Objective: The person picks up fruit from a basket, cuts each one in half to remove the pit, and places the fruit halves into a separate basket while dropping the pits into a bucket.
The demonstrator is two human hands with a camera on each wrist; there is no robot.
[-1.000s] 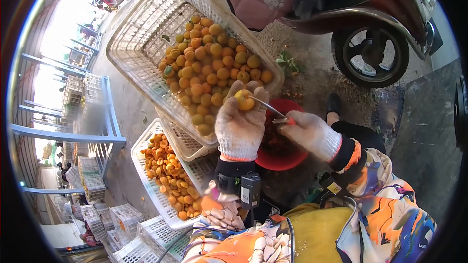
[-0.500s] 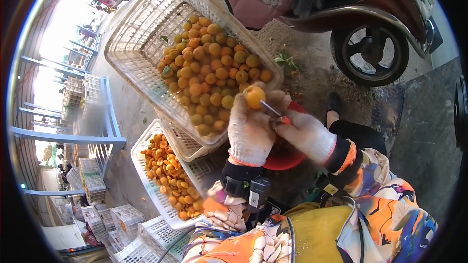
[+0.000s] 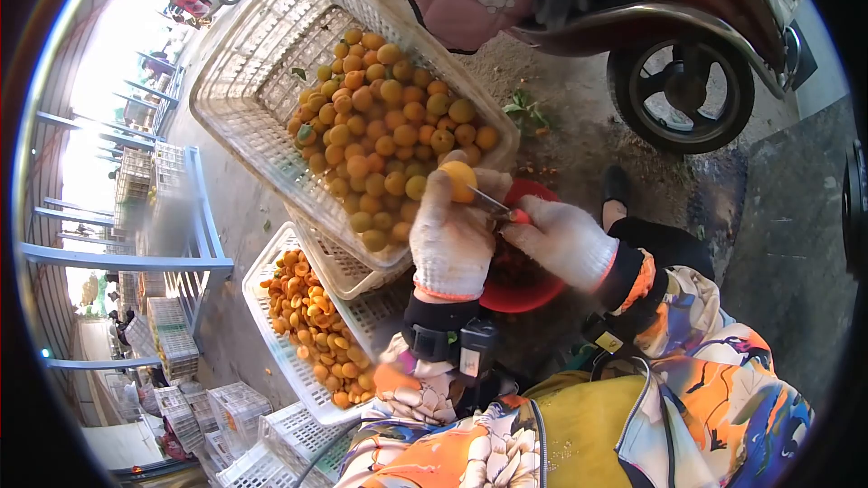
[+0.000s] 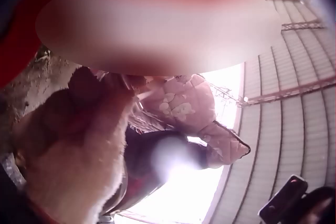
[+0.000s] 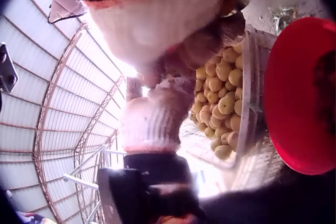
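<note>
In the head view the gloved left hand (image 3: 452, 239) holds an orange fruit (image 3: 458, 182) between thumb and fingers. The gloved right hand (image 3: 568, 244) grips the red handle of a thin metal tool (image 3: 489, 200), whose shaft reaches to the fruit. A red bowl (image 3: 520, 296) lies below both hands, with dark contents partly hidden. Whole fruits (image 3: 371, 126) fill part of a large tilted crate (image 3: 244, 117) beyond the left hand. In the right wrist view the two hands meet close together beside the crate of fruit (image 5: 226, 103); the held fruit is not clear there.
A lower white crate (image 3: 262, 343) at left holds orange fruit pieces (image 3: 316, 325). A scooter wheel (image 3: 683, 95) stands at upper right, a shoe (image 3: 616, 185) near the bowl. Stacked crates (image 3: 172, 334) and a blue metal frame (image 3: 127, 258) are at far left.
The left hand first moved right, then slightly back left, and its open-palm hold became a thumb-and-finger hold on the fruit. The right hand shifted a little, its tool staying at the fruit.
</note>
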